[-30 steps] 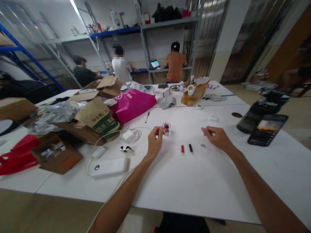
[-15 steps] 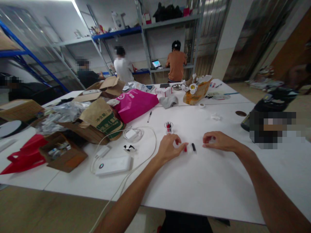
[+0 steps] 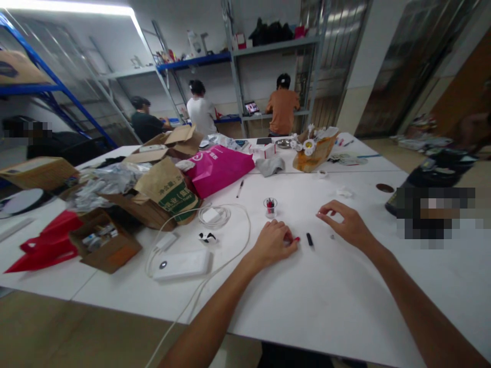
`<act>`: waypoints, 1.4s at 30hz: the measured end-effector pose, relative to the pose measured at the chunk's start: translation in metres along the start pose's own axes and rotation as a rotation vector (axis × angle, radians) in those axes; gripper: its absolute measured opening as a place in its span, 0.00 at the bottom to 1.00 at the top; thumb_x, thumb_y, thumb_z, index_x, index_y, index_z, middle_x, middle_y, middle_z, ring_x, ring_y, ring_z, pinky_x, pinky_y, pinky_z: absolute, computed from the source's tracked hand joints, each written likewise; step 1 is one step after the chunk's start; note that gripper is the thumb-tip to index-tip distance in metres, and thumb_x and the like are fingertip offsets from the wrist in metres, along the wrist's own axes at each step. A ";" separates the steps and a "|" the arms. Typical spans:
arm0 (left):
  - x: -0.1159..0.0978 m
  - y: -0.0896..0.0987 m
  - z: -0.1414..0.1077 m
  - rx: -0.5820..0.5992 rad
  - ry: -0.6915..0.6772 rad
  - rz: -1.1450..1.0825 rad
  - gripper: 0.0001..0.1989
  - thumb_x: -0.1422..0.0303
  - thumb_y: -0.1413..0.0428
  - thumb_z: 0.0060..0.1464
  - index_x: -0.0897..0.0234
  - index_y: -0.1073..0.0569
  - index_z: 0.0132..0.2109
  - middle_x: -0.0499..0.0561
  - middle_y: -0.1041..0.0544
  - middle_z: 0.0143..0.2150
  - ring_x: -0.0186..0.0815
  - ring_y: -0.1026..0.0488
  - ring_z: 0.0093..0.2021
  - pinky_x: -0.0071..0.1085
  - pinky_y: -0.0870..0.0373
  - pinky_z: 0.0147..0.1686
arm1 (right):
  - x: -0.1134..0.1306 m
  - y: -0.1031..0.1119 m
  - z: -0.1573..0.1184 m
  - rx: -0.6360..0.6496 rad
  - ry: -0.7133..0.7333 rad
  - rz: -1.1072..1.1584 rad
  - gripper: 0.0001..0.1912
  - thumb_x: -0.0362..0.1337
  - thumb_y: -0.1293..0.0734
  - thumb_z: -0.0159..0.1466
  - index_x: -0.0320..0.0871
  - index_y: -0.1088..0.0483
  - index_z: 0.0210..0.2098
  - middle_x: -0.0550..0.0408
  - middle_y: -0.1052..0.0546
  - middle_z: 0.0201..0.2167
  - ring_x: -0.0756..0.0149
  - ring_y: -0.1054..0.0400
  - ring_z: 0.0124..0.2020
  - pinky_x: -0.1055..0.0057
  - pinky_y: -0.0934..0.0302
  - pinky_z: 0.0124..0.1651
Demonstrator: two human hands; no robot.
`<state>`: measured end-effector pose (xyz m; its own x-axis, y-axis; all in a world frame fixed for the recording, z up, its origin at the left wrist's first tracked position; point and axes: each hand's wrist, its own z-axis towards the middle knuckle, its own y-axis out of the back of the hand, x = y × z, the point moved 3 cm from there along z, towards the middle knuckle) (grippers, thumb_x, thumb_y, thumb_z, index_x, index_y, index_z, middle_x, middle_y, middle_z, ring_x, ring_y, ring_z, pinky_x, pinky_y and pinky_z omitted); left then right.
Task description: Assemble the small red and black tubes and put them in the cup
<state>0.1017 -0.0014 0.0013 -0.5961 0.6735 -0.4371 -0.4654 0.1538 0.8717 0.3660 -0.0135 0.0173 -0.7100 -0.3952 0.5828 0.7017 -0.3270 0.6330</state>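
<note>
red piece, seemingly under left fingers

dim indoor light, bright ceiling strip glaring top left, soft blur, edges warped

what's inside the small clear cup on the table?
The cup holds small red and dark pieces standing upright; what they are is too small to tell. The left hand is nearer, covering most of a red piece on the table.

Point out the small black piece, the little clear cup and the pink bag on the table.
small black piece [image 3: 309, 239], head view, its middle.
little clear cup [image 3: 270, 208], head view, its front wall.
pink bag [image 3: 220, 168], head view, its flat side.
</note>
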 end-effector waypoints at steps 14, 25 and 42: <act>0.019 0.016 0.003 -0.460 0.125 -0.569 0.10 0.60 0.39 0.67 0.62 0.22 0.45 0.52 0.18 0.43 0.36 0.25 0.42 0.33 0.31 0.43 | 0.001 -0.013 -0.004 -0.159 0.125 -0.009 0.07 0.41 0.32 0.72 0.47 0.26 0.47 0.52 0.21 0.44 0.66 0.26 0.39 0.64 0.29 0.46; 0.027 0.005 0.007 -0.477 0.297 -0.982 0.19 0.51 0.35 0.64 0.64 0.23 0.46 0.55 0.17 0.43 0.38 0.18 0.42 0.33 0.25 0.44 | 0.003 -0.014 -0.005 -0.165 0.124 0.002 0.07 0.41 0.31 0.72 0.47 0.26 0.47 0.53 0.21 0.43 0.66 0.27 0.39 0.64 0.30 0.45; 0.021 0.001 0.007 -0.428 0.232 -0.914 0.16 0.56 0.33 0.63 0.66 0.18 0.47 0.56 0.16 0.41 0.38 0.18 0.40 0.35 0.23 0.47 | 0.022 -0.024 -0.006 -0.109 0.122 0.070 0.08 0.44 0.31 0.73 0.47 0.24 0.45 0.53 0.21 0.41 0.67 0.26 0.39 0.65 0.30 0.46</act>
<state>0.0929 0.0179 -0.0052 0.0120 0.2664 -0.9638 -0.9703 0.2358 0.0531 0.3340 -0.0198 0.0119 -0.6510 -0.5197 0.5532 0.7564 -0.3836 0.5298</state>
